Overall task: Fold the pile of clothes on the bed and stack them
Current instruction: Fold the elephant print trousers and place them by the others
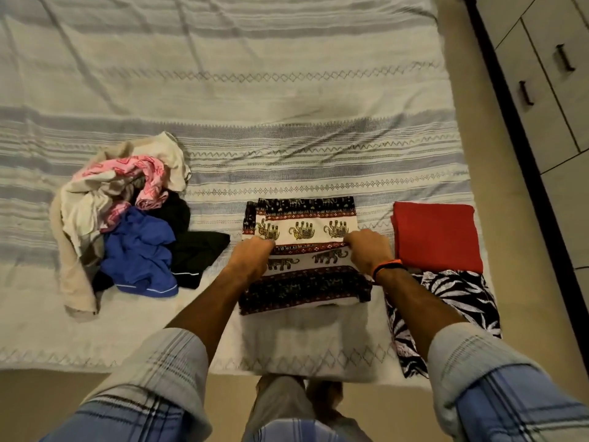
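**Both hands pinch a fold in the elephant cloth**

The elephant cloth (302,250) lies flat near the bed's (223,90) front edge, midway between the pile (127,218) and the red cloth (436,234). It forms a rough rectangle, its printed bands running left to right and its long axis pointing away from the person. The fabric looks thin and woven, with cream bands of elephants between dark patterned borders.

The left hand (251,253) and right hand (369,250) have their fingers curled, each pinching an edge of a crosswise fold at mid-length.

The pile is crumpled: cream, pink print, blue and black pieces, loosely heaped. The red cloth is a smooth folded square overlapping a black-and-white leaf cloth (446,307). The bed cover is striped, wrinkled cotton with zigzag stitching.
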`<state>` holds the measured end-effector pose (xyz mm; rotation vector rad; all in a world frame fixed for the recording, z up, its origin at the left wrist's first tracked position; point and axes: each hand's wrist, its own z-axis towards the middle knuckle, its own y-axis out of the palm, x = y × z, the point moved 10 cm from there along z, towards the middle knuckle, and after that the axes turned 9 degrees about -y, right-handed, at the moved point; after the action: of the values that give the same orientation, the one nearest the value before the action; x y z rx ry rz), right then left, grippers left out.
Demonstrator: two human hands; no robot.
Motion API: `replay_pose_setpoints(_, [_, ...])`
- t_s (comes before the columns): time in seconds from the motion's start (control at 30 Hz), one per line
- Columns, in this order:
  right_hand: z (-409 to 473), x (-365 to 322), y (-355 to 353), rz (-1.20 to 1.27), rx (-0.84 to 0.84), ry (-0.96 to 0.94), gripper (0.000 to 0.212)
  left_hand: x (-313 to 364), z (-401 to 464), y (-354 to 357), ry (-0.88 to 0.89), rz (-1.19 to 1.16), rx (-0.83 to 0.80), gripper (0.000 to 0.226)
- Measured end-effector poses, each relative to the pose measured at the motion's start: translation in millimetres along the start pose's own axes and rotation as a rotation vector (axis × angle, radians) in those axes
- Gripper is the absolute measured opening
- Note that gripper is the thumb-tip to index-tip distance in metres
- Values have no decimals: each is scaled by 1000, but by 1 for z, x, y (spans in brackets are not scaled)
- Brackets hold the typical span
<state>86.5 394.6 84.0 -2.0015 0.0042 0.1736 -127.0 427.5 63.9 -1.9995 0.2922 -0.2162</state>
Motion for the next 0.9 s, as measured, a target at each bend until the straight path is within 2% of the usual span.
replay_pose_setpoints(0.3, [85,29,1,-31,-7,38,23,-15,100,-8,11,-69,-48,24])
replay_pose_setpoints(0.4, [114,36,-6,-47,57,64,28,-21,129,-15,-8,-82,27,23])
replay_pose_setpoints(0.5, [129,31,-13,-84,153,63,44,-27,142,-13,-52,-67,98,50])
replay_pose_setpoints(0.57, [131,20,2,-81,102,23,47,-29,139,5,-81,23,43,66])
replay_pose_setpoints(0.67, [121,11,43,43,-42,-3,38,-28,123,43,-119,-1,-106,66])
replay_pose_setpoints(0.77, [106,16,81,205,-170,83,36,-31,108,76,-182,-143,-221,65])
replay_pose_setpoints(0.9, [92,38,115,447,-153,290,46,-53,97,103,-396,-419,-211,71])
